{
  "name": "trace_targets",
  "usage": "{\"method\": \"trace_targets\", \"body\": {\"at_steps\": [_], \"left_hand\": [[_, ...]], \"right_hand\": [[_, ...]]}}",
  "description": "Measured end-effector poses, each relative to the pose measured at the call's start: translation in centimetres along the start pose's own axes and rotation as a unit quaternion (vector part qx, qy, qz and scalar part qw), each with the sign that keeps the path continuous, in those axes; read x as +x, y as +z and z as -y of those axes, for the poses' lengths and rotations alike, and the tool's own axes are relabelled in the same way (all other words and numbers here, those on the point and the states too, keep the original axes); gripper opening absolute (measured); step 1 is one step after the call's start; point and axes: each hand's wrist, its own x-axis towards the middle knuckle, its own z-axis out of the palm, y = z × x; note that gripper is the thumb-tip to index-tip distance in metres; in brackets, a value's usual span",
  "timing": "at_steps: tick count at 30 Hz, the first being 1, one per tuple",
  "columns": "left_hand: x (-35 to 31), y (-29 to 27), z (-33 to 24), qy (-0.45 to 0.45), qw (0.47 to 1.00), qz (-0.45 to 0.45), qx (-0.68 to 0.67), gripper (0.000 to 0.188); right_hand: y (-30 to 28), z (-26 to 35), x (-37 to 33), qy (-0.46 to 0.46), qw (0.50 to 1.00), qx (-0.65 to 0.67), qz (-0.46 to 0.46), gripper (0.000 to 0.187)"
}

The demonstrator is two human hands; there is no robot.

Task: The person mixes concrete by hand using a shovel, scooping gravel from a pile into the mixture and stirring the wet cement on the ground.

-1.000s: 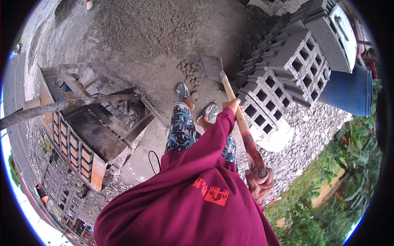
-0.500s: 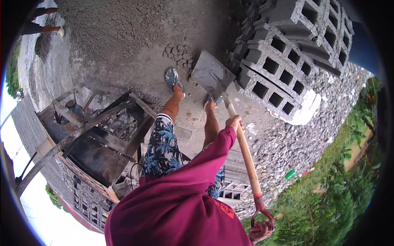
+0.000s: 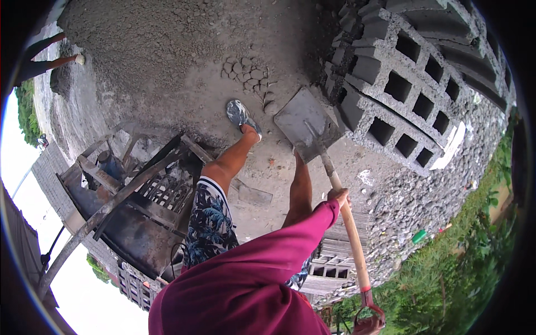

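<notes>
The left arm [image 3: 268, 240], sleeved in maroon nearly to the wrist, slants forward across the body toward the right side; the left hand [image 3: 339, 196] is closed, fingers curled round in a grip; well apart and nearer the body, I see the right hand [image 3: 368, 325] low down, likewise curled, its arm out of my sight; the left leg [image 3: 223, 167] stands ahead, the right leg [image 3: 301, 187] beside it, both shins bare.
</notes>
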Motion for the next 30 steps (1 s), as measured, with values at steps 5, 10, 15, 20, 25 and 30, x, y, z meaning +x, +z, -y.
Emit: {"method": "trace_targets", "body": {"at_steps": [5,10,15,20,25,30], "left_hand": [[0.0,0.2,-2.4,-0.017,0.999,0.023,-0.026,0.021],[6.7,-3.7,-11.3,0.059,0.997,-0.030,-0.047,0.019],[5.8,-12.4,-32.6,0.170,0.977,-0.057,-0.119,0.023],[-6.9,-16.8,-43.6,0.295,0.937,-0.076,-0.169,0.025],[-23.5,-18.7,-47.5,0.427,0.865,-0.080,-0.251,0.030],[-29.4,-16.1,-45.0,0.495,0.807,-0.106,-0.304,0.037]], "right_hand": [[2.3,1.4,0.5,-0.003,0.999,0.054,-0.003,0.012],[13.4,4.9,1.0,-0.021,0.991,0.112,0.068,0.015],[31.2,6.7,-4.9,-0.031,0.970,0.175,0.167,0.010],[37.8,10.1,-5.8,-0.046,0.922,0.185,0.337,0.010],[38.1,15.8,-7.6,-0.027,0.862,0.241,0.444,0.012],[31.9,23.4,-4.8,-0.465,0.660,0.097,0.583,0.037]]}}
